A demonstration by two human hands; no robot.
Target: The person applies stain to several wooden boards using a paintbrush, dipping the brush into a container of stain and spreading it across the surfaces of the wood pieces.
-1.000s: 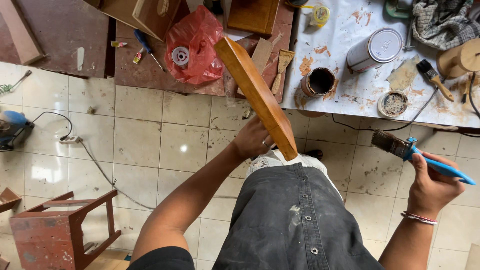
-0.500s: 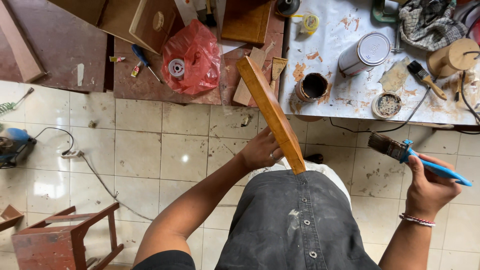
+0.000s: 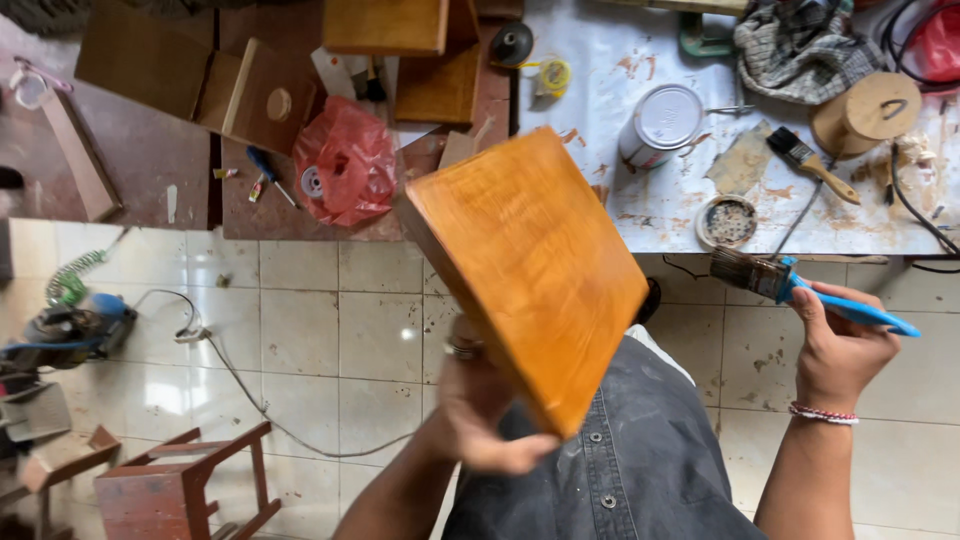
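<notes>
My left hand grips a square wooden board by its lower left edge. The board is stained glossy orange-brown, and its broad face is turned up toward me. It hangs over the tiled floor in front of my dark apron. My right hand holds a paintbrush with a blue handle and dark wet bristles. The bristles point left, a short way from the board's right edge and apart from it.
A paper-covered bench holds a closed paint can, a small dish, a second brush, a round wooden piece and a checked rag. A red plastic bag and wooden panels lie left. A red stool and cables occupy the floor.
My left hand has turned the board from edge-on to face-up and shifted its grip lower. The head view has moved, so the bench sits further left. The brush stays raised at right.
</notes>
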